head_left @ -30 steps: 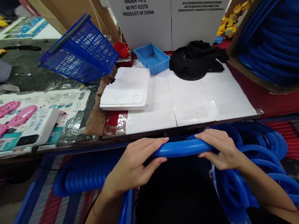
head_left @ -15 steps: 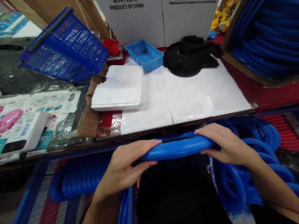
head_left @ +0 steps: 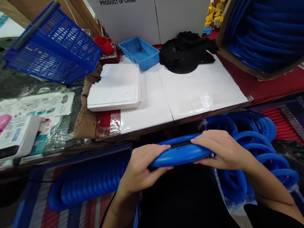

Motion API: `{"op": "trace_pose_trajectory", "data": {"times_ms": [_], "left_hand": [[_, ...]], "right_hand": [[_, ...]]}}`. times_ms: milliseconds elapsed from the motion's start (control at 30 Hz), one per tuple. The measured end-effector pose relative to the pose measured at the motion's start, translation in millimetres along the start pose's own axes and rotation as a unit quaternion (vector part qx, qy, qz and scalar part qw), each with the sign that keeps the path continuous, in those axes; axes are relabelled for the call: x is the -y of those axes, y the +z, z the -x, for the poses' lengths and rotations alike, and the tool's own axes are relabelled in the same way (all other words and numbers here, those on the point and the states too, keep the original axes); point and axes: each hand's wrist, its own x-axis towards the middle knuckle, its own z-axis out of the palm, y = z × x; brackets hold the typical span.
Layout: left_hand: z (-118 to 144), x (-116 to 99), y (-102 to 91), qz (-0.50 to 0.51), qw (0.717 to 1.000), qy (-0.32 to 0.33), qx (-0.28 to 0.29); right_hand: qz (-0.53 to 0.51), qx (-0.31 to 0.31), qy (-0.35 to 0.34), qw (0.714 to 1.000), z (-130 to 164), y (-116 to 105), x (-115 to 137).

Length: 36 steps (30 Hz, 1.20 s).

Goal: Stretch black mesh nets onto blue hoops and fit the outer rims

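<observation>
Head view: I observe the blue ring (head_left: 182,157) toward 5 o'clock of centre, on the 6 o'clock side of the desk (head_left: 194,87). Its surface is smooth and glossy, its near edge rounded, the body tilted nearly edge-on. A dark, fine-textured strip (head_left: 181,144) shows between its rims. I have left hand (head_left: 145,166) fingers gripping its 9 o'clock end, right hand (head_left: 220,150) fingers its 3 o'clock end.

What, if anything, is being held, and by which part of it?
A blue ring, by its two sides: left grip on its left, right grip on its right.
</observation>
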Motion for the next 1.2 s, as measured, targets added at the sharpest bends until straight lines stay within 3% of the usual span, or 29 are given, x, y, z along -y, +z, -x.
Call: {"op": "trace_pose_trajectory", "data": {"times_ms": [200, 300, 400, 467, 633, 800, 900, 1033, 1200], "left_hand": [[15.1, 41.3, 10.5, 0.195, 0.976, 0.049, -0.085], [14.9, 51.2, 6.8, 0.214, 0.976, 0.027, -0.042], [7.6, 37.5, 3.4, 0.107, 0.994, 0.003, 0.02], [0.6, 20.2, 6.6, 0.044, 0.998, 0.029, 0.024], [-9.9, -12.4, 26.0, -0.015, 0.997, 0.07, -0.019], [4.6, -17.1, 30.7, -0.014, 0.994, 0.045, -0.097], [17.0, -14.2, 25.4, 0.003, 0.993, 0.036, -0.11], [36.9, 6.1, 12.2, 0.07, 0.991, 0.019, -0.111], [67.3, 59.0, -4.9, 0.215, 0.955, 0.023, -0.203]], "right_hand": [[-0.043, -0.013, 0.041, 0.998, 22.7, -26.7, -5.9], [-0.056, -0.021, 0.038, 0.997, 27.4, -30.9, -11.0], [-0.013, 0.014, 0.035, 0.999, 19.9, -24.5, -8.1], [0.033, 0.039, 0.023, 0.998, 10.9, -17.1, -3.2], [0.097, 0.058, -0.017, 0.993, -8.7, -1.1, 8.3], [0.083, 0.021, -0.03, 0.996, -21.8, 14.2, 16.2], [0.095, 0.031, -0.037, 0.994, -30.1, 19.6, 21.7], [0.091, 0.046, -0.024, 0.994, -35.0, 5.0, 17.4], [-0.054, 0.029, 0.032, 0.998, -26.1, -18.7, -14.2]]}}
